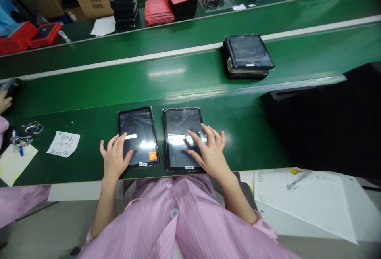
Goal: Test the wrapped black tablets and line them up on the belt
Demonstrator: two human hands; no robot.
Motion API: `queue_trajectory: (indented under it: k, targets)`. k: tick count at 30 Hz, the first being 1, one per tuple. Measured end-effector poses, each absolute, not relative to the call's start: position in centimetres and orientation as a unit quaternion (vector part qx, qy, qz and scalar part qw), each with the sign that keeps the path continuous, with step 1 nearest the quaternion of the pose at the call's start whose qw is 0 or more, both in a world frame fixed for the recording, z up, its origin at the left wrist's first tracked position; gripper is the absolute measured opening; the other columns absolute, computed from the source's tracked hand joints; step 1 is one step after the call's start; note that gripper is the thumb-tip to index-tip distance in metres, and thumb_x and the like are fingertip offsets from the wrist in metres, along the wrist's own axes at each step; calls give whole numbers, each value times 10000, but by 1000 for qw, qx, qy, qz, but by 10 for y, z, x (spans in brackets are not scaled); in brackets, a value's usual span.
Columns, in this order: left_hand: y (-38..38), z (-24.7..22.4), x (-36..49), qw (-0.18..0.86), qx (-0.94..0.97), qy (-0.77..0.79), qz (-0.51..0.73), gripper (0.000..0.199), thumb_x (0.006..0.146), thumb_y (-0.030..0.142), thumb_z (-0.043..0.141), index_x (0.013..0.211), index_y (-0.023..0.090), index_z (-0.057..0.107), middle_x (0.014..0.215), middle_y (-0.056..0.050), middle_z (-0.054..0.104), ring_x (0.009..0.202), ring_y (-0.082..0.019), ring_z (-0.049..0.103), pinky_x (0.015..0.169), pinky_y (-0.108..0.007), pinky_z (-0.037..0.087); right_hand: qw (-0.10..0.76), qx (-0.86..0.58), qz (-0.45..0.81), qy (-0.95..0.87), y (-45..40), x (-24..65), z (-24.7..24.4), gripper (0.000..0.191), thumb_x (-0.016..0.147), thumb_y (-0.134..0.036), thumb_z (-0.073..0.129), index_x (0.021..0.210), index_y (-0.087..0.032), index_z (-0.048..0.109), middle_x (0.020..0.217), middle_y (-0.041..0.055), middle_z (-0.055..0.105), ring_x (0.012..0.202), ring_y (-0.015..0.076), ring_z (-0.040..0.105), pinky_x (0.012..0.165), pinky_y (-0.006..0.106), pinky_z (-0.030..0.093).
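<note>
Two dark tablets lie side by side on the green bench. The left tablet [138, 126] has a lit screen with a small white box and an orange square near its lower right corner. My left hand [114, 156] rests at its left edge, fingers spread, with fingertips over the screen's side. The right tablet [180, 152] also shows a white bar across its screen. Above its right half is my right hand [212, 152], fingers spread, index fingertip and thumb over the glass. Neither hand grips anything; whether the fingertips touch the glass is hard to tell.
Beyond the tablets, a tablet stack [250, 52] sits on the green belt [133, 80]. A handwritten note [63, 144] lies at left, near another person's hand [4, 102]. Black cloth [327, 120] covers the right side. Red pouches [159, 11] lie on the far shelf.
</note>
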State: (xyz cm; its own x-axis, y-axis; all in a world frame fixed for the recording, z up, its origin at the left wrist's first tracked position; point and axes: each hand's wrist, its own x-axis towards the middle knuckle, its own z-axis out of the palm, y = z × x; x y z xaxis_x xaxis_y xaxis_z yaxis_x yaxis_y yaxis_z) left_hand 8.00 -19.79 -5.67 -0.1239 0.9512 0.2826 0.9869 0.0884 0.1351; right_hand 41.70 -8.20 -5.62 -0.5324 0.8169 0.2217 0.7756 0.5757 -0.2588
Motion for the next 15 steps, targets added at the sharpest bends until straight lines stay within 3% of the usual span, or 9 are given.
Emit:
queue_trajectory:
  k: [2, 5, 9, 12, 15]
  targets:
    - [-197, -54, 77, 79, -651, -737, -163, 552, 1013, 482, 371, 1476, 189, 438, 1300, -151, 660, 1222, -327, 559, 1167, -604, 138, 172, -464, 63, -867, -80, 423, -57, 574, 992, -459, 468, 1536, -314, 355, 1607, 153, 214, 1410, 413, 285, 1125, 721, 183]
    - [-195, -49, 71, 73, -653, -733, -177, 481, 1008, 439, 393, 1401, 195, 528, 1231, -131, 690, 1136, -292, 615, 1130, -519, 298, 171, -480, 56, -859, -79, 431, -62, 640, 987, -438, 472, 1578, -303, 265, 1605, 157, 225, 1398, 421, 297, 1116, 727, 195]
    - [-175, -39, 65, 30, -676, -717, -165, 386, 1000, 385, 422, 1282, 212, 622, 1193, -114, 694, 1110, -281, 637, 1001, -433, 461, 167, -484, 63, -857, -73, 440, -67, 625, 996, -432, 440, 1579, -292, 262, 1554, 171, 328, 1373, 405, 335, 1109, 727, 205]
    - [-140, -31, 63, 2, -718, -680, -148, 376, 995, 374, 435, 1282, 195, 599, 1313, -138, 618, 1219, -287, 585, 1021, -431, 476, 160, -454, 94, -871, -53, 435, -65, 587, 1008, -440, 402, 1564, -287, 293, 1478, 159, 453, 1341, 368, 384, 1124, 688, 228]
    - [-96, -29, 66, -25, -774, -623, -110, 374, 978, 404, 481, 1246, 154, 558, 1480, -201, 456, 1392, -323, 438, 1144, -540, 365, 142, -435, 102, -883, -22, 418, -61, 576, 1004, -467, 406, 1530, -234, 367, 1520, 163, 432, 1386, 373, 337, 1138, 659, 230]
